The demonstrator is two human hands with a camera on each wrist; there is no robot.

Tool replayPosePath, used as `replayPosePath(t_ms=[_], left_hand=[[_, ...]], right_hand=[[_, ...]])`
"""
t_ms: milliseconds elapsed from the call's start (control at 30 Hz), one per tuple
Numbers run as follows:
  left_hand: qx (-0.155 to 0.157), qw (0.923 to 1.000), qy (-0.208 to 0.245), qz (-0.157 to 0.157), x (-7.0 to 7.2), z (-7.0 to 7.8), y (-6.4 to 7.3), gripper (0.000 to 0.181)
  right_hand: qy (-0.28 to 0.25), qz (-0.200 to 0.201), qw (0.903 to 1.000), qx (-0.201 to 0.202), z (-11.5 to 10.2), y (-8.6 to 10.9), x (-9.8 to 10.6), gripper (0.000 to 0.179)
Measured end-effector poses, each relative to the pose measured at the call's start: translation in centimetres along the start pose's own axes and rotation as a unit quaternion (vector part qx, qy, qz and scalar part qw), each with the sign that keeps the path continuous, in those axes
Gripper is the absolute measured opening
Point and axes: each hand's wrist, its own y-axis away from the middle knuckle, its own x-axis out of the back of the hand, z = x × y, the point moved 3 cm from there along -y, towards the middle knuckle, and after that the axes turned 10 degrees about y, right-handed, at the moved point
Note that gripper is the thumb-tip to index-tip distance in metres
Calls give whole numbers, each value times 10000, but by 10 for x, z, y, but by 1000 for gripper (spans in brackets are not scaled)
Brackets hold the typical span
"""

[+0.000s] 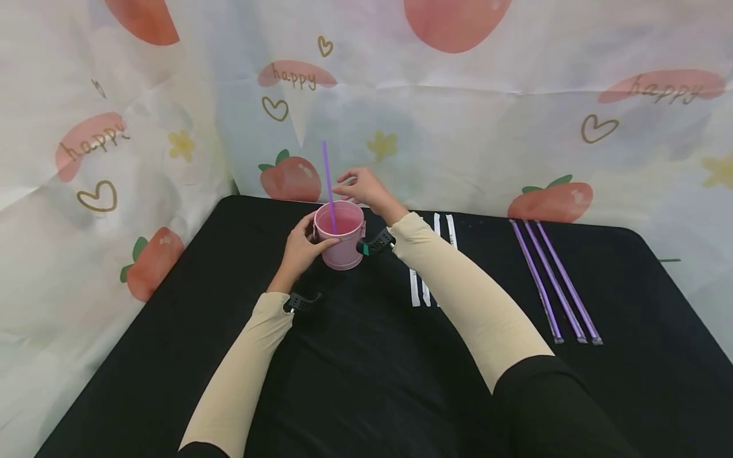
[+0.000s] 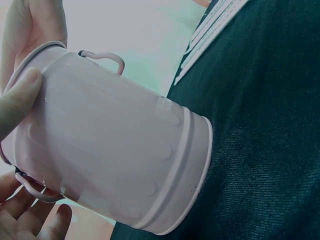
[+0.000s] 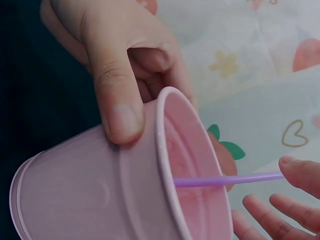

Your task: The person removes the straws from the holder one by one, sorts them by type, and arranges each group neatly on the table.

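Observation:
A pink metal bucket [image 1: 343,253] with small side handles stands on the black table. My left hand [image 1: 301,245] grips it near the rim, with the thumb pressed on the outer wall in the right wrist view. One purple straw [image 1: 328,165] stands inside, leaning on the rim and rising well above it. Beside the straw's upper part is my right hand [image 1: 369,191], its fingers spread and loosely extended. In the right wrist view the thumb [image 3: 300,175] overlaps the straw's end, but no finger closes round it from the other side.
Three purple straws [image 1: 558,280] in clear wrappers lie side by side on the right of the black table [image 1: 355,381]. Several white strips with print [image 1: 415,289] lie partly under the right forearm. A printed curtain [image 1: 458,140] hangs behind the table.

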Motion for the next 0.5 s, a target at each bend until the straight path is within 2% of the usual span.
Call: replayPosePath(t_ms=[500], left_hand=[[2, 9999, -129, 27, 0, -1, -2, 74]], right_hand=[[256, 274, 9992, 165, 0, -14, -17, 31]])
